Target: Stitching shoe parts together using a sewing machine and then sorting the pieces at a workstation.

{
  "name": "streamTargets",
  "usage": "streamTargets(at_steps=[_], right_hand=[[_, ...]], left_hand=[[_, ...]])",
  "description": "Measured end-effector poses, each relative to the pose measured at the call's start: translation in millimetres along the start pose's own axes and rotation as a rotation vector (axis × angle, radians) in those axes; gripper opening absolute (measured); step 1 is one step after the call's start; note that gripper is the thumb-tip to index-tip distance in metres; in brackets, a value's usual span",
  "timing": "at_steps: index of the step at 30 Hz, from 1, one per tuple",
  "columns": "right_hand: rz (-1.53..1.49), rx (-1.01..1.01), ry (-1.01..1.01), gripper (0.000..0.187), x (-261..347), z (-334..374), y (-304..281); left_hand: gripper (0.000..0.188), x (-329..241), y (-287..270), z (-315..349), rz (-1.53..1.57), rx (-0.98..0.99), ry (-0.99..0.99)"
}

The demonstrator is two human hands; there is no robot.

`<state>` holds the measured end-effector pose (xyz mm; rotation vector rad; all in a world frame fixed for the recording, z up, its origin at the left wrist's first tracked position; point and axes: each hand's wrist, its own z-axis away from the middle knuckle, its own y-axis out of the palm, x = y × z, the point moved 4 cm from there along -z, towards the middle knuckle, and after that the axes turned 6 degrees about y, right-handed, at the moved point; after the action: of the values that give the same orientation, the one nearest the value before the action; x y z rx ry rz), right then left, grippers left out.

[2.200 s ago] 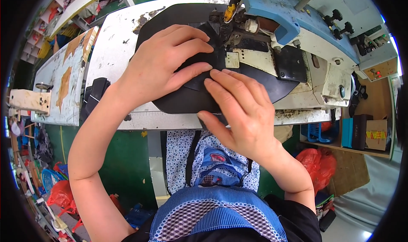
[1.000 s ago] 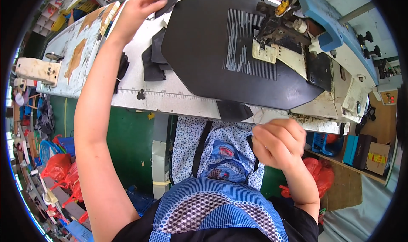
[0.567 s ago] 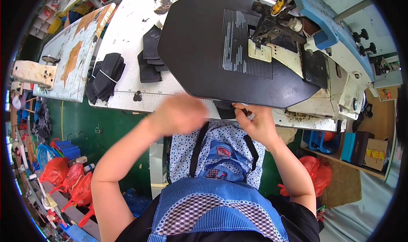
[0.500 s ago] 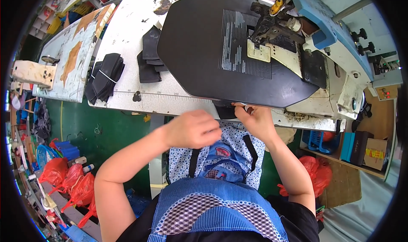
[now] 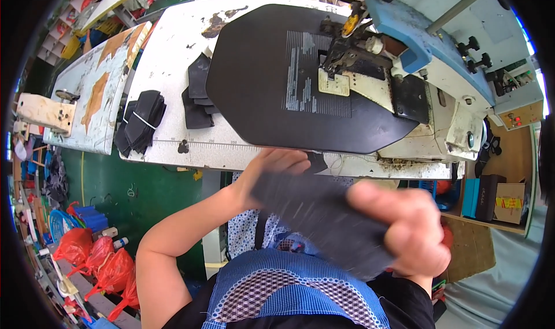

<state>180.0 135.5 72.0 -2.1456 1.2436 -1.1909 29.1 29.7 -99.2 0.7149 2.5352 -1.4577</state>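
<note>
From far off I've got just 1 view, the head cam. The R hand (image 5: 411,231) holds a flat, black, bendy piece (image 5: 324,222) up in front of the person, over the blue checked apron (image 5: 300,271). Its thumb and bent fingers seem to pinch the end of it, but it's a bit blurry. There are pale streaks on the pc; can't tell if they're stitches or just blur.

The L hand (image 5: 272,166) is at the front edge of the long, white, worn table (image 5: 165,63). Its fingers are bent and pressed close together, right by a small black flat scrap (image 5: 316,163). Part of this hand is hid behind the pc, so I can't tell if it pinches anything.

How far along? Part way, I'd guess. The held pc is off the big, black, many-sided plate (image 5: 248,92) and well apart from the dark metal machine foot (image 5: 352,63) under the blue machine arm (image 5: 399,25). A loose black stack (image 5: 198,95) lies just L of the plate, and a black bundle w/ a pale band (image 5: 143,121) sits further L. So there's prob. more left, but I can't tell which pcs are done.
</note>
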Motion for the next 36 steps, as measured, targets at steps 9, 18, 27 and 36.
streamTargets(at_steps=[9,18,27,36], right_hand=[[0.299,-0.257,-0.030,0.035,-53,-2,22],[0.279,-0.314,-0.092,0.033,-53,-16,32],[0.264,-0.319,-0.053,0.034,-53,-21,40],[0.328,-0.293,-0.019,0.032,-48,-14,57]], left_hand=[[0.062,-31,-102,-52,0.012,-0.231,0.119],[0.084,14,-108,-88,0.043,0.067,-0.024],[0.065,27,-114,-99,0.103,0.074,-0.055],[0.038,30,-119,-100,-0.065,0.123,0.063]])
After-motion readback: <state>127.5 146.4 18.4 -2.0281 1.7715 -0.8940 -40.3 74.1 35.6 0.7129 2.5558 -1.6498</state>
